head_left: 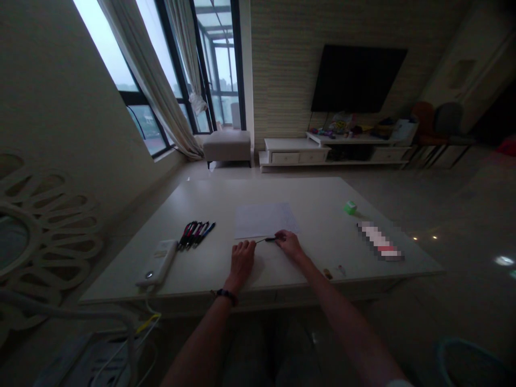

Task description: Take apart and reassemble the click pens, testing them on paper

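Observation:
Near the front middle of the white table (209,199), my two hands face each other. My left hand (242,260) has its fingers closed on one end of a thin rod that looks like a pen refill (261,241). The fingers of my right hand (288,244) pinch a short dark pen barrel (270,239), in line with the rod. Whether the rod sits inside the barrel is too small to tell. Just beyond the hands lies a white sheet of paper (262,219). Several pens (196,235) lie side by side to the left.
A white power strip (159,263) with a cable lies at the table's left front. To the right are a small green object (350,207) and a blurred-out long item (379,242). Small bits (327,273) lie near the front edge, beside my right forearm.

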Tool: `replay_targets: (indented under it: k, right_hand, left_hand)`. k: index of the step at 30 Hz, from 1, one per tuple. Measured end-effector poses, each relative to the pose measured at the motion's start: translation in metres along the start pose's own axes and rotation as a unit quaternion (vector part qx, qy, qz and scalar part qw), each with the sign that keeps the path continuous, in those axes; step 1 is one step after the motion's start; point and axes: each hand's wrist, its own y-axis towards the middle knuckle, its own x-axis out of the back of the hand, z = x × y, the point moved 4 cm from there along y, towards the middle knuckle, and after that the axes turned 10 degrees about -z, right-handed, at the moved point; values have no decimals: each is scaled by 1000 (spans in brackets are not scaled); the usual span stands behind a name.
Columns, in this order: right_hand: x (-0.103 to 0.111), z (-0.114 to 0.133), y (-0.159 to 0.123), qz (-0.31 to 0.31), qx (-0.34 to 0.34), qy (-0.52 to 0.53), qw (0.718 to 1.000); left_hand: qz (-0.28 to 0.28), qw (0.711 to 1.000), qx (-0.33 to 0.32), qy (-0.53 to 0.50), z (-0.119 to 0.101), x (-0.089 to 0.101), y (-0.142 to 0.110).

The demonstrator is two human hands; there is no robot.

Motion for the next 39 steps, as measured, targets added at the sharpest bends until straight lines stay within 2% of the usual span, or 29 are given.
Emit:
replay_targets:
  k: [6, 12, 14, 18, 20, 24, 26, 33, 39]
  right_hand:
    - [8, 16, -16, -41, 89, -35, 995]
    - [-3, 42, -24, -2, 128, -9, 992]
    - [-1, 40, -24, -4, 128, -8, 992]
    - [20, 23, -33, -74, 105, -49, 991]
    - [25, 17, -39, -78, 109, -80, 988]
    - [9, 20, -43, 8, 145, -111, 983]
    - [-2, 21, -37, 31, 143, -117, 982]
    - [-14, 13, -5, 13, 138, -133, 981]
    - [-5, 15, -9, -14, 134, -138, 981]
  left_hand:
    - [20, 1000, -8, -8, -1, -1, 0]
    - [59, 997, -43, -28, -8, -1, 0]
    - [63, 997, -40, -28, -8, -1, 0]
    - [46, 999, -4, -13, -3, 0, 0]
    - [38, 999, 14, -4, -1, -1, 1]
    - [30, 999, 27, -1, 0, 0, 2]
    - [27, 999, 28, -6, 0, 1, 1]
    - [27, 999, 29, -8, 0, 0, 1]
    - [26, 1000, 14, -6, -1, 0, 1]
